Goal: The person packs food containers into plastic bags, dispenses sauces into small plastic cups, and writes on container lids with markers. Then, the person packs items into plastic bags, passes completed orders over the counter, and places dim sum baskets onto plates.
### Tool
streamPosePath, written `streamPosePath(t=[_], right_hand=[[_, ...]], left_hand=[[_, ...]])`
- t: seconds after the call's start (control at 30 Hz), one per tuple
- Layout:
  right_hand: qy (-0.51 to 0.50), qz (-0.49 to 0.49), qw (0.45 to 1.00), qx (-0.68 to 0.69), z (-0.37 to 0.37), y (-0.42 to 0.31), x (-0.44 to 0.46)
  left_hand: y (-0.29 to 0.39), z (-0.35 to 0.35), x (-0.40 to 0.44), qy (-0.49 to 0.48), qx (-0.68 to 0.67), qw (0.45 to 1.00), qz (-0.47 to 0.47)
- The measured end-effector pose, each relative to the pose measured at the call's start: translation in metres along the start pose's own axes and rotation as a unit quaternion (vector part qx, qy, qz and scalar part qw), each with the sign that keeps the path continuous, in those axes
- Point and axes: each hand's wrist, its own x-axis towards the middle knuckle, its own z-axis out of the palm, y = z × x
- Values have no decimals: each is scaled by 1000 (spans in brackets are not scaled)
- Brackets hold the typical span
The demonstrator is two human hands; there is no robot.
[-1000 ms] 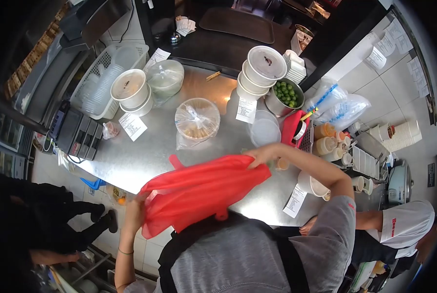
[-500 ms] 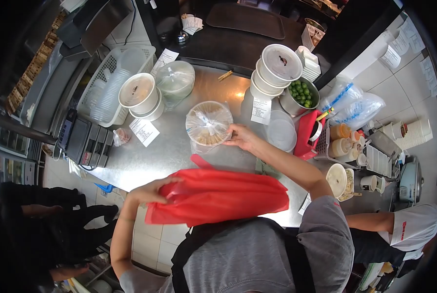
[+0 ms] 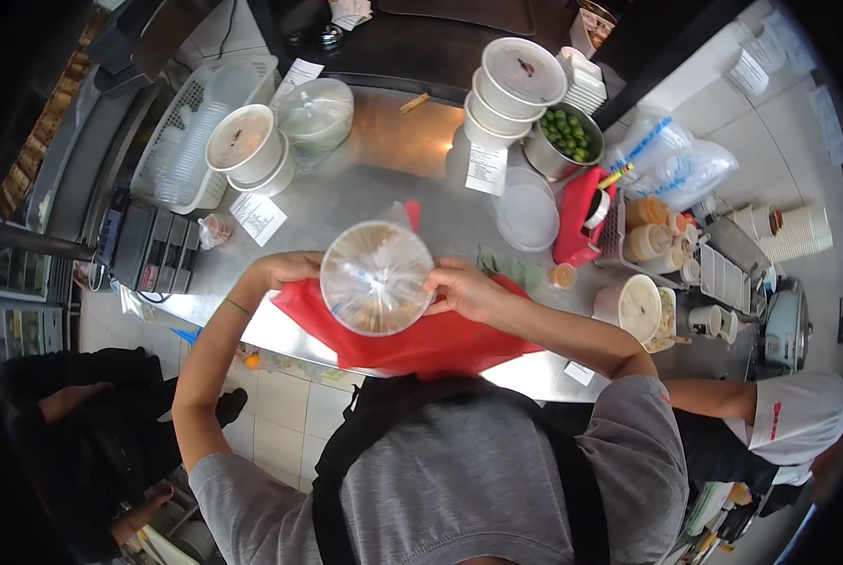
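My right hand [image 3: 467, 290] grips the right side of a round bowl [image 3: 376, 278] tied up in a clear plastic bag. The bowl is above a red cloth bag [image 3: 412, 348], which spreads out at the counter's front edge. On the bowl's left, my left hand [image 3: 291, 269] has its fingers closed at the upper left edge of the red bag; the fingertips are partly hidden. A red strap shows just behind the bowl. Whether the bowl is inside the bag's mouth or only over it, I cannot tell.
Stacked lidded tubs stand left [image 3: 244, 141] and right [image 3: 523, 75] on the steel counter [image 3: 365, 179], with receipts beside them. A pot of green limes [image 3: 565, 137], clear lids [image 3: 525, 209] and a red holder [image 3: 582, 218] are at right. Two other people stand nearby.
My right hand has brought the bagged bowl toward me, over the red bag. The red bag has moved forward onto the counter edge, and my left hand has moved up with it.
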Motion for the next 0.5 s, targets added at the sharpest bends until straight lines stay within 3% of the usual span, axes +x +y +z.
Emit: streamPosePath(t=[0.1, 0.2, 0.23, 0.33, 0.5], right_hand=[[4, 12, 1000, -14, -6, 27, -5], [15, 25, 1000, -4, -16, 49, 0], [16, 25, 1000, -1, -21, 54, 4], [-16, 17, 1000, -16, -42, 54, 18], [-78, -15, 964, -253, -66, -15, 43]], left_hand=[[31, 23, -7, 85, 170, 981, 45], [32, 34, 5, 89, 375, 908, 167], [36, 55, -4, 99, 354, 918, 147], [25, 105, -37, 192, 333, 892, 238], [-58, 160, -81, 358, 219, 879, 225]])
